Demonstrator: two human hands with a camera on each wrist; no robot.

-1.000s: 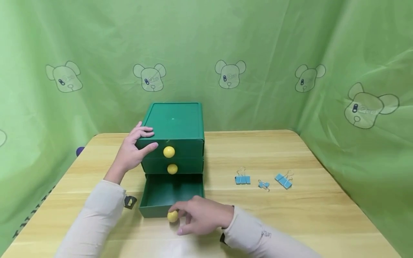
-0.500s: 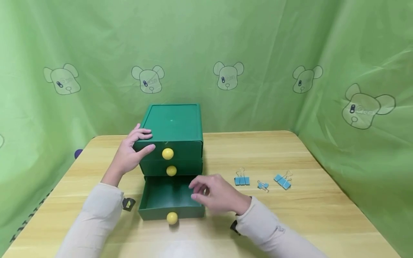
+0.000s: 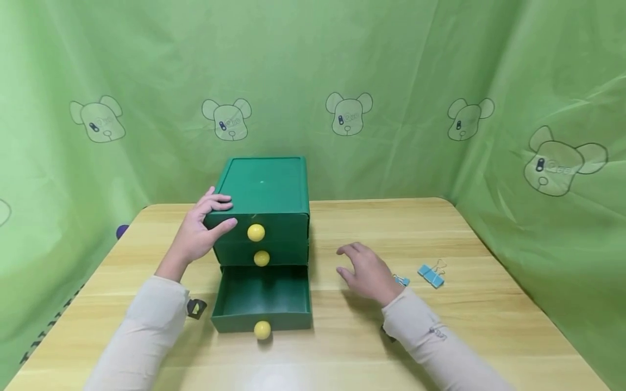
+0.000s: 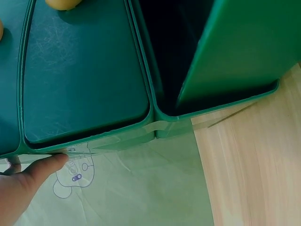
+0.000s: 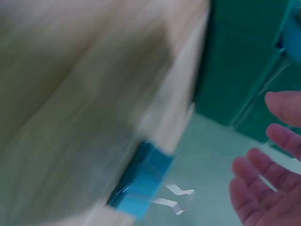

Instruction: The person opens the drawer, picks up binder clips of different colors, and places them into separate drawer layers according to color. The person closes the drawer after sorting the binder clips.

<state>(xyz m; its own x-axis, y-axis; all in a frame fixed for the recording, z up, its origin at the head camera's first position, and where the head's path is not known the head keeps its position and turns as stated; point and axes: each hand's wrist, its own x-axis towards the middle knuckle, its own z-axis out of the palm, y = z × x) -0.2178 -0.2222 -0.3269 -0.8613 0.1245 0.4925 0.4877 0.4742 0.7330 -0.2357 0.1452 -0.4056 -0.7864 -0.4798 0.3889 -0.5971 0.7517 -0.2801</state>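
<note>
A green drawer cabinet (image 3: 266, 184) with yellow knobs stands on the table. Its bottom drawer (image 3: 264, 296) is pulled out, and I see nothing inside. My left hand (image 3: 195, 231) rests on the cabinet's upper left corner, fingers on the top and thumb at the front face. Over the table right of the cabinet, my right hand (image 3: 369, 274) hangs with spread, loosely bent fingers and holds nothing. It covers one blue binder clip, which the right wrist view shows below the fingers as a clip (image 5: 143, 181) with wire handles. A small blue clip (image 3: 402, 281) is partly hidden behind the hand.
Farther right lies another blue binder clip (image 3: 431, 276). The wooden table (image 3: 489, 336) is enclosed by green curtains (image 3: 288, 65) with printed bear heads. A purple round thing (image 3: 121, 231) shows past the table's left edge.
My right hand has let go of the bottom drawer's yellow knob and moved right and away from me, to the blue clips. The left hand and drawer stay put.
</note>
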